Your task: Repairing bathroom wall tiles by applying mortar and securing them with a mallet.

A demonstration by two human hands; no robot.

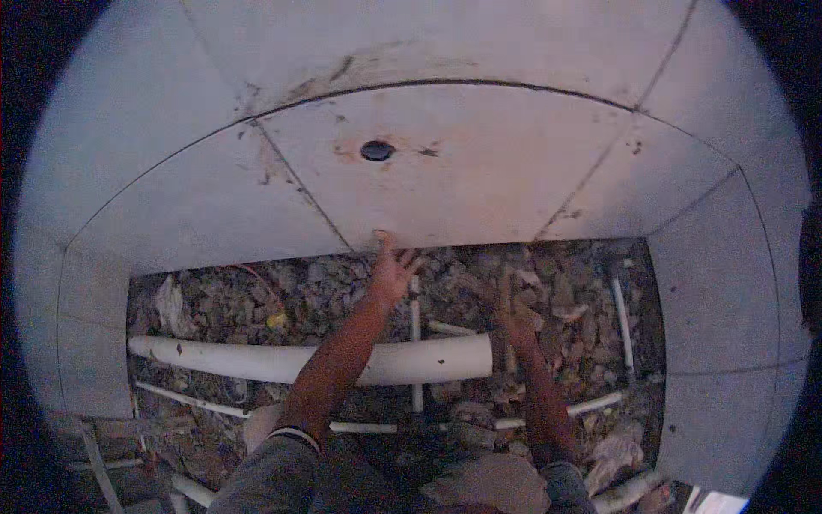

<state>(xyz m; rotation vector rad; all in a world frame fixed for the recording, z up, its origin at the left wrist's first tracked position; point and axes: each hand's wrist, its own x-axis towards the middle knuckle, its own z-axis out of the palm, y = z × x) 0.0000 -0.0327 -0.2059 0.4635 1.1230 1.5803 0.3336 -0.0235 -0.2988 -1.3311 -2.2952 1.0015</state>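
My left hand (394,276) reaches past a thick white pipe (432,360) to the foot of the tiled wall (479,188). Its fingers are spread, the thumb up against the wall's lower edge, and nothing shows in it. Over the broken stones (561,300) to the right is my right hand (514,319). Its fingers blend into the dim rubble, so I cannot make out whether they grip anything. A round dark hole (377,151) sits in the wall tile above my left hand.
Thin white pipes (197,399) cross the rubble, and one (622,325) lies near the right wall (728,317). A pale crumpled scrap (171,307) rests at the far left. Tiled walls enclose the left, far and right sides.
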